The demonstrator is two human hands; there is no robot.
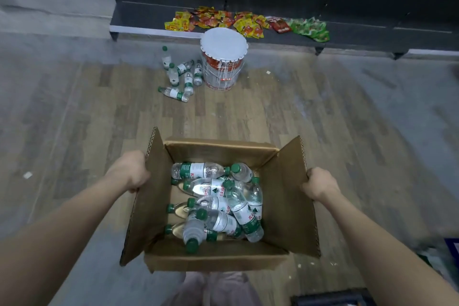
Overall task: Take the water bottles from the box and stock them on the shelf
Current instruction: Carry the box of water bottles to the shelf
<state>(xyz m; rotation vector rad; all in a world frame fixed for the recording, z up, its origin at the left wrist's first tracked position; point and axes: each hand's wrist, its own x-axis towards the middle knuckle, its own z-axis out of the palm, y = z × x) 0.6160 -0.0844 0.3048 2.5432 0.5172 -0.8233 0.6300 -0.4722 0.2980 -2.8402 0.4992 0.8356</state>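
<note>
Left hand: the left hand (133, 171) grasped the upper edge of the box's left flap, its grip curled over the cardboard.
Right hand: the right hand (320, 182) grasped the edge of the right flap in the same way, grip clenched on the cardboard.
Box: the cardboard box (285, 194) was held between both hands in front of the person, its four flaps open and standing up or outward.
Bottles in box: a loose heap of water bottles (218, 204) with green caps and green-and-white labels lay on their sides inside, crossing one another.
Bottles on floor: a small cluster of floor bottles (181, 77) stood and lay on the wooden floor (310, 112), just left of the bucket.
Bucket: a white bucket (222, 59) with a white lid stood on the floor near the shelf's front edge.
Shelf: the dark shelf (372, 35) ran along the far side, its lowest board carrying scattered snack packets (223, 20) in yellow, red and green.
</note>
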